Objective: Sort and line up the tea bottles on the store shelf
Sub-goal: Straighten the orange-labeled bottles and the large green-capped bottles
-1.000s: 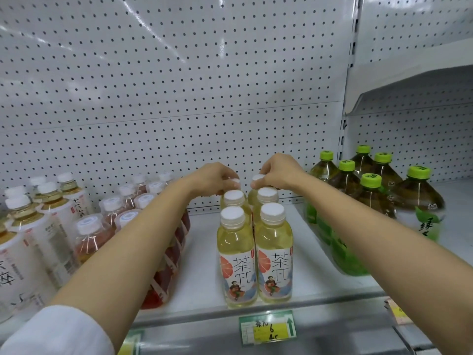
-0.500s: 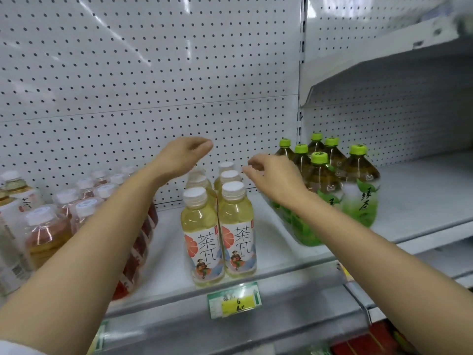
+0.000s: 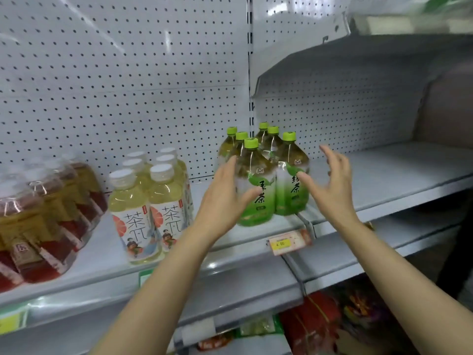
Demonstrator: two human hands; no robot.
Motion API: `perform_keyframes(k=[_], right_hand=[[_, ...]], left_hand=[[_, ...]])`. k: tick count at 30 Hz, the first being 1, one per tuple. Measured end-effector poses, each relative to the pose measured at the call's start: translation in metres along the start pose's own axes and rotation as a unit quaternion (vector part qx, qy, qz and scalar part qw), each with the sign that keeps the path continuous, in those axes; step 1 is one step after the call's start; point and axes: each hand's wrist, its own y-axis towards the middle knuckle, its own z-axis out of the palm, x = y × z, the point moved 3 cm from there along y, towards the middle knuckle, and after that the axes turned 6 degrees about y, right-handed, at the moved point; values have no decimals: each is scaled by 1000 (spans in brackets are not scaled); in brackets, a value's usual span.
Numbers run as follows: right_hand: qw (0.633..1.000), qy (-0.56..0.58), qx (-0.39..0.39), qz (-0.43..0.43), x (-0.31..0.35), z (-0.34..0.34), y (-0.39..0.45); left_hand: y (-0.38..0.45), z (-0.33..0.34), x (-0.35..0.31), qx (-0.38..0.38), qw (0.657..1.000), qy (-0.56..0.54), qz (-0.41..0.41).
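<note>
Several large green-capped green tea bottles stand in a cluster on the grey shelf. My left hand is open, its palm and thumb against the left side of the front-left bottle. My right hand hovers open with spread fingers just right of the front-right bottle, apparently not touching it. To the left, two rows of pale yellow tea bottles with white caps stand in line.
Reddish-brown tea bottles with white caps fill the shelf's far left. A yellow price tag hangs on the shelf's front rail. Bare shelf stretches to the right of the green bottles. Packaged goods lie on the shelf below.
Both hands left the yellow bottles' caps and moved right to the green tea bottles, opening on the way. The view has swung right.
</note>
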Motion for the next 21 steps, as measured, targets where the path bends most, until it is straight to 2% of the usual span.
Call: perform_keyframes(k=[3,6,8,15,21], right_hand=[[990,60,90,86,-36,-6,14],[972,138,157,106,-46,1,24],[962,167,192,103,-48,8,29],[944,212,230,104,-52,24,44],[939,240,229,91,-61,13,45]], left_hand=[[14,32,5,-19,995,-40,-87],[24,38,15,-45,985,-90,-140],[30,36,18,-51,982,-113,-145],[38,32,17,-35,977,-140,-156],[32,32,20,-49,977,-144,-150]])
